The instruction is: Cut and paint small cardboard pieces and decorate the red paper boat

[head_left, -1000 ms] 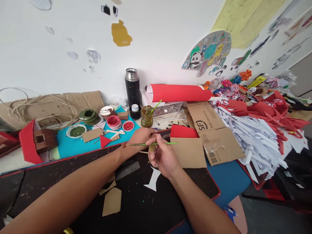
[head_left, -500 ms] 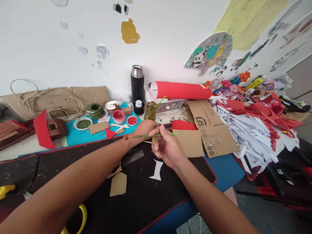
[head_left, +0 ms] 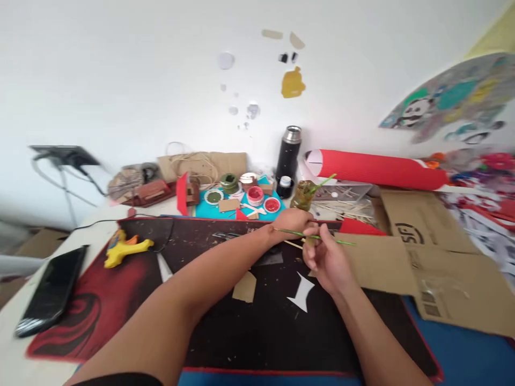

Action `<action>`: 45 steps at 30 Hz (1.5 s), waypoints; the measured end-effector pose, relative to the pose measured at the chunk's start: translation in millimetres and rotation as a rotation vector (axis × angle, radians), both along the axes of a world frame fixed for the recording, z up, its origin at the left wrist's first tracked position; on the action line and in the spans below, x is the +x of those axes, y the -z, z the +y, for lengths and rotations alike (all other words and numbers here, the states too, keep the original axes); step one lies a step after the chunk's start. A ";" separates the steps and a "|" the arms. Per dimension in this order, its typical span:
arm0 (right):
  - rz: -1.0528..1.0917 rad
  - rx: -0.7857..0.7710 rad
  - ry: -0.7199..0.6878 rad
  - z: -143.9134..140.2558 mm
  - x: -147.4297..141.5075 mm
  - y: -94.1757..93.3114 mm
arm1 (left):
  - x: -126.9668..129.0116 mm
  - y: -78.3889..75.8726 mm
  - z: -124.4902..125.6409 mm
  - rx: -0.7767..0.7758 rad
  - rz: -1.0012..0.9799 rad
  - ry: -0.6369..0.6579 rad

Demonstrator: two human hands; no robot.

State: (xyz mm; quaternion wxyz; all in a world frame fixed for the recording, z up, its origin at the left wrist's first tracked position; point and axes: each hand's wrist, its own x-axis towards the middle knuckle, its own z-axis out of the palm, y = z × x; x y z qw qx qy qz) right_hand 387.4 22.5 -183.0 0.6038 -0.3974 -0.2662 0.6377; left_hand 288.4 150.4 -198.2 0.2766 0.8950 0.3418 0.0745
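One thin green stick point(head_left: 295, 232), pinched in the right hand point(head_left: 328, 260) and raised above the black mat point(head_left: 257, 343) on the worktop point(head_left: 14, 313). Long axis: crosswise in the view, nearly level, dipping slightly toward the right end. Brown-tipped end pointing left, overlapping the left wrist in the view; contact there impossible to tell. Plain green end pointing right, projecting past the right hand, in line of sight over a flat cardboard piece point(head_left: 370, 262). Left hand point(head_left: 293, 219) beyond the stick's brown-tipped half, just in front of a stained jar point(head_left: 302, 198); fingers partly hidden, grip impossible to tell. Hands close together, right nearer the camera. Farther left, beyond the left forearm: an open tub of red paint point(head_left: 255, 197) and a shallow dish of red paint point(head_left: 272, 205). On the mat, nearer the camera than the stick: a white cutout point(head_left: 302, 294), with a brown cardboard cutout point(head_left: 244, 287) to its left.
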 end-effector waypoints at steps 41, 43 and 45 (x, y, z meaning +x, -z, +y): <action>0.027 -0.004 -0.124 -1.3 -40.0 -37.3 | -242.0 -65.1 -56.0 0.439 0.224 -0.279; -0.006 0.052 -0.109 4.7 -62.4 -50.7 | -226.4 -68.9 -52.9 0.435 0.242 -0.269; -0.054 0.104 -0.113 8.3 -85.2 -64.7 | -211.8 -70.1 -49.8 0.425 0.231 -0.264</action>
